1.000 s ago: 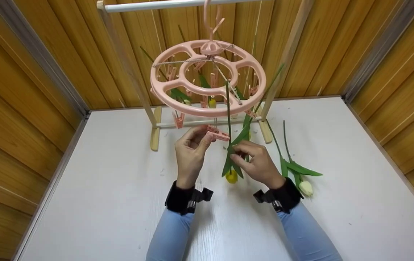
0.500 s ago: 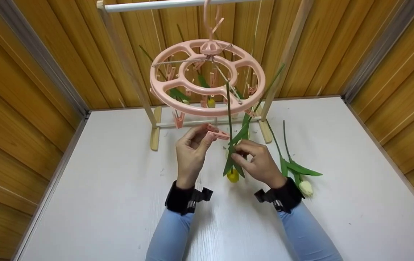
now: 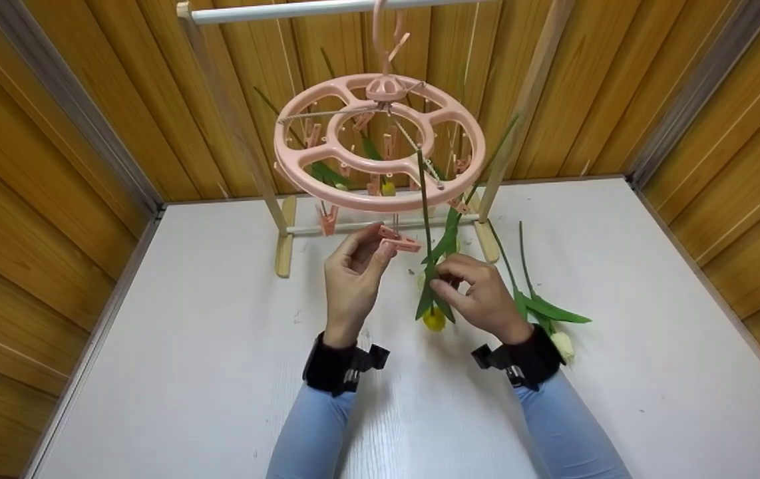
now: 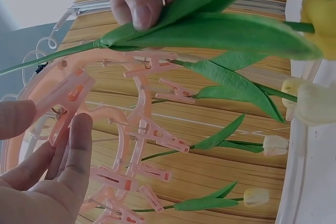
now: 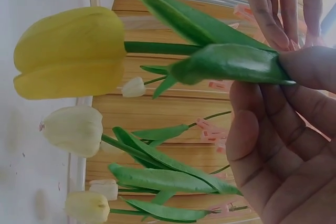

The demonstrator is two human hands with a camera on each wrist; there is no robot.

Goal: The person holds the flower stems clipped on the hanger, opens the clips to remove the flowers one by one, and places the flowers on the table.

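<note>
my left hand [image 3: 353, 279] pinches a pink clip [image 3: 398, 241]; my right hand [image 3: 480, 296] pinches the yellow tulip [image 3: 433, 318] head-down beside it. white tulips [image 3: 540, 313] lie on the table [image 3: 187, 346].

Hanging clips [image 3: 327, 218] and stems crowding under pink hanger [image 3: 380, 143]

The hanger [image 3: 380, 143] and its clip [image 3: 398, 241] look like smooth pink plastic with a slight sheen. The tulip [image 3: 434, 318] has a waxy, matt yellow head and smooth, rubbery-looking green leaves, as of an artificial flower. The rack [image 3: 283, 233] is pale bare wood. The table [image 3: 187, 346] is matt white with a faint grain. The walls [image 3: 54, 199] are glossy varnished wood planks.
</note>
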